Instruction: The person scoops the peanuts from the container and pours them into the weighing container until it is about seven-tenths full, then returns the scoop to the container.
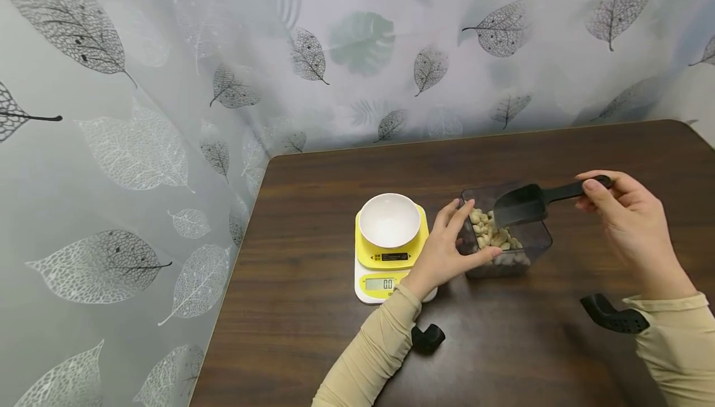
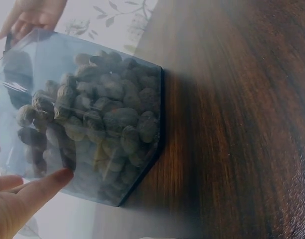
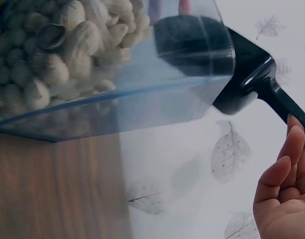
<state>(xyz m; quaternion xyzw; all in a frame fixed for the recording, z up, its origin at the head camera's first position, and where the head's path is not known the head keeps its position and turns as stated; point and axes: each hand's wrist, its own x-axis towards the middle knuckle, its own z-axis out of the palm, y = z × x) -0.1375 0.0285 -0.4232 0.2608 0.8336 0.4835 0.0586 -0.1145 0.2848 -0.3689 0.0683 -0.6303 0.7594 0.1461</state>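
- Black scoop (image 1: 522, 205): blade tilted down into the right part of the clear container (image 1: 537, 236), handle rising to the right; presumably light and stiff plastic, best held near the handle's end.
- Right hand (image 1: 639, 224): thumb and forefinger pinch that handle.
- Peanuts (image 1: 485, 227): heaped toward the container's left; light, dry and rough by the look of them, with shells likely to crack if squeezed.
- Container: smooth and rigid, probably slippery and heavier for its load; best steadied at opposite walls.
- Left hand (image 1: 447, 249): fingers spread, gripping the left end, thumb on the near side.
- Kitchen scale (image 1: 365, 252): left of the container, bearing a white bowl (image 1: 389, 221); only the head view shows both, and the 0.0 reading.
- Left wrist view: reveals the peanuts' depth through the wall.
- Right wrist view: shows the blade through the wall, its rear beyond the rim.
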